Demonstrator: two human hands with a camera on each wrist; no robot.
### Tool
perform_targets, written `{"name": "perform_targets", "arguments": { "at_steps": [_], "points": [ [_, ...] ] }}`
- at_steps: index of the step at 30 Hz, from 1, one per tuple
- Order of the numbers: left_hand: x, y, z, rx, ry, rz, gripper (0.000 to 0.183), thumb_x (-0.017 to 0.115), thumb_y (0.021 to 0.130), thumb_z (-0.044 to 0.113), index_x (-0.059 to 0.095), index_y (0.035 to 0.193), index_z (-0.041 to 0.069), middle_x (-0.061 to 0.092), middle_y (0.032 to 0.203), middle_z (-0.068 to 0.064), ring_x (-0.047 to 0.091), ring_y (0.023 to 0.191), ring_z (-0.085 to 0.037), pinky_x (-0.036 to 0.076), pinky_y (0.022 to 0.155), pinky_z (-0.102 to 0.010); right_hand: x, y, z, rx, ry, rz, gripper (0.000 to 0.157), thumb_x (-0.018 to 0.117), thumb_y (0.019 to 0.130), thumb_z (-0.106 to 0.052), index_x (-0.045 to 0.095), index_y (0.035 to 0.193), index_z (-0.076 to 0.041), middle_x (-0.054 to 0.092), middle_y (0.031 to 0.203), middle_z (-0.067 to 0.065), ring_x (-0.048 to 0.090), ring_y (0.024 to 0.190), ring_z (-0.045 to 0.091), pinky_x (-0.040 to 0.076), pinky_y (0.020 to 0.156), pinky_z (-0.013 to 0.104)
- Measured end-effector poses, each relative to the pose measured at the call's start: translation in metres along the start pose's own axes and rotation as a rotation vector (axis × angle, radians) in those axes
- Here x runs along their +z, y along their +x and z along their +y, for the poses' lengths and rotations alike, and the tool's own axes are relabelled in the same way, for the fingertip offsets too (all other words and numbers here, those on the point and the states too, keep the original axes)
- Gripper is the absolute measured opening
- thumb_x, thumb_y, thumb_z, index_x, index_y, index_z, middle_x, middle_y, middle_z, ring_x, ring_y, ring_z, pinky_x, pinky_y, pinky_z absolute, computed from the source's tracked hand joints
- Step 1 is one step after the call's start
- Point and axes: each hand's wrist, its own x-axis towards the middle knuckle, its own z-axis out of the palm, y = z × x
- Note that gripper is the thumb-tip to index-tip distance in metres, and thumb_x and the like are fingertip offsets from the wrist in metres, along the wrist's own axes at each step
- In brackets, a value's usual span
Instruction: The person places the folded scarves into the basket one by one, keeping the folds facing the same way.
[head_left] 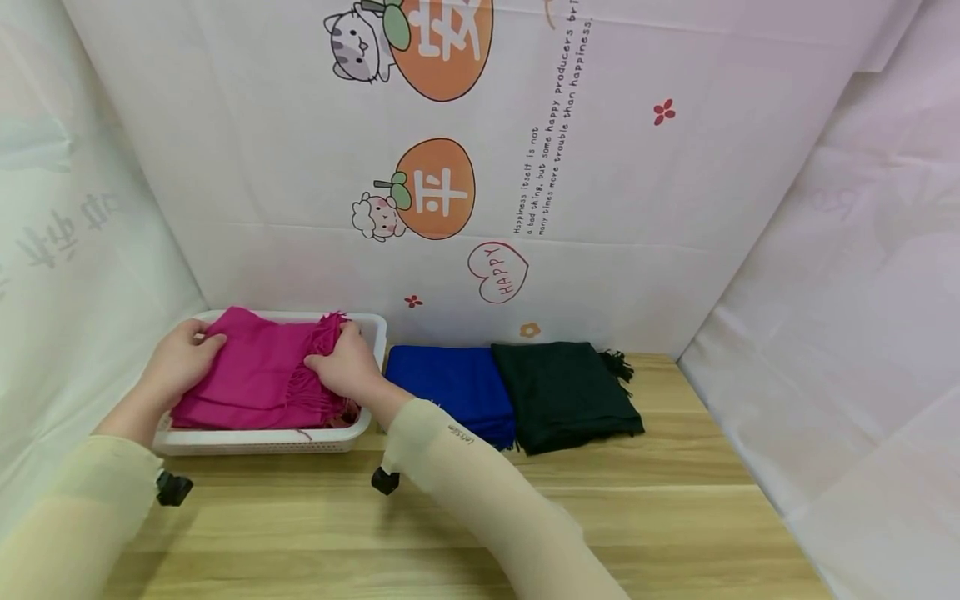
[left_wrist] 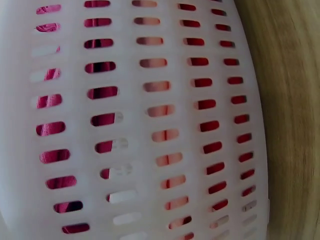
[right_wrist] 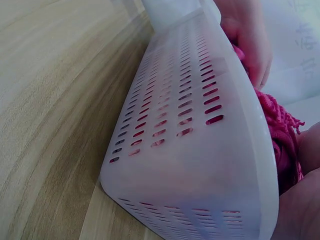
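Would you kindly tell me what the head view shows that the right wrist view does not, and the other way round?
Only the head view shows the folded blue cloth, the dark green cloth beside it and the printed oranges on the back sheet.

Only the right wrist view shows pink and red colour through the slots in the side of the white basket.

Both show that basket, the fringed pink cloth, the left hand, the right hand and the wooden table.
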Motion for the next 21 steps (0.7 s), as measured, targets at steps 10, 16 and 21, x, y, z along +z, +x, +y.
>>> {"name": "perform_targets", "arguments": {
  "at_steps": [10, 16, 21],
  "points": [
    [-0.004, 0.001, -0.014, 0.008, 0.087, -0.004, 0.048, 0.044, 0.117, 0.027, 0.048, 0.135, -0.018, 0.054, 0.133, -0.048, 0.056, 0.118, -0.062, 0.046, 0.096, -0.073, 0.004, -0.001, -0.005, -0.019, -0.068, -0.012, 0.072, 0.081, 0.105, -0.029, 0.042, 0.16, -0.005, 0.069, 0.12, 0.012, 0.068, 0.101, 0.015, 0.057, 0.08, 0.029],
    [-0.002, 0.003, -0.02, -0.014, 0.125, 0.011, 0.048, 0.045, 0.116, 0.029, 0.051, 0.133, -0.016, 0.058, 0.132, -0.045, 0.057, 0.116, -0.059, 0.048, 0.095, -0.07, 0.008, -0.002, -0.007, -0.01, -0.072, -0.018, 0.072, 0.08, 0.106, -0.03, 0.042, 0.163, -0.009, 0.071, 0.129, 0.01, 0.068, 0.107, 0.012, 0.057, 0.084, 0.028],
    [-0.002, 0.007, -0.03, -0.006, 0.143, 0.003, 0.05, 0.044, 0.116, 0.03, 0.05, 0.132, -0.017, 0.058, 0.131, -0.045, 0.058, 0.116, -0.061, 0.049, 0.092, -0.069, 0.01, -0.001, -0.008, 0.02, -0.109, -0.033, 0.075, 0.078, 0.107, -0.032, 0.038, 0.168, -0.012, 0.073, 0.13, 0.012, 0.071, 0.105, 0.015, 0.058, 0.083, 0.031]
  ]
}}
